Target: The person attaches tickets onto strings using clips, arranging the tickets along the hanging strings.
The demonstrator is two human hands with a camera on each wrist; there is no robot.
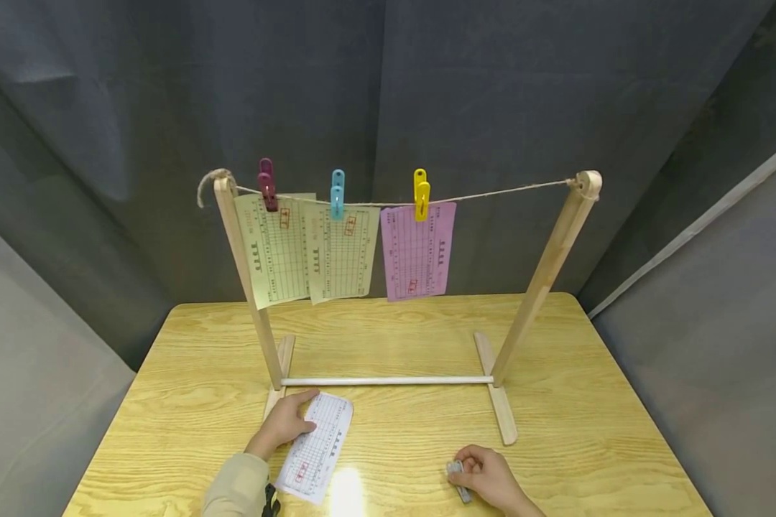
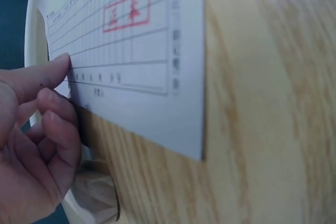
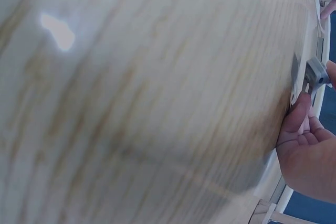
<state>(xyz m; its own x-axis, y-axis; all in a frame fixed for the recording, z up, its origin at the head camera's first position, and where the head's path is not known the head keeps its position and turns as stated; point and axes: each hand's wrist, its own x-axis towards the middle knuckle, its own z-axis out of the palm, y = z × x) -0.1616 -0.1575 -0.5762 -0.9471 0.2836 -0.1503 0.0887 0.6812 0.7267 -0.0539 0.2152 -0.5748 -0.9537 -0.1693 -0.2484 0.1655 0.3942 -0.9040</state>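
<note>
A white printed form [image 1: 323,445] with a red stamp lies at the front left of the table. My left hand [image 1: 286,421] pinches its left edge; in the left wrist view the thumb is on top of the form [image 2: 126,61] and the other fingers curl at its edge. At the front right, my right hand [image 1: 488,477] holds a grey clothespin [image 1: 456,480] between thumb and fingers, low over the table. Part of the clothespin [image 3: 316,74] is hidden by the fingers in the right wrist view.
Across the table [image 1: 588,416] stands a wooden frame [image 1: 543,280] with a string [image 1: 504,192]. Two yellow forms [image 1: 343,258] hang by a maroon clothespin [image 1: 267,185] and a blue clothespin [image 1: 337,195]; a yellow clothespin [image 1: 421,195] holds a pink form [image 1: 419,251].
</note>
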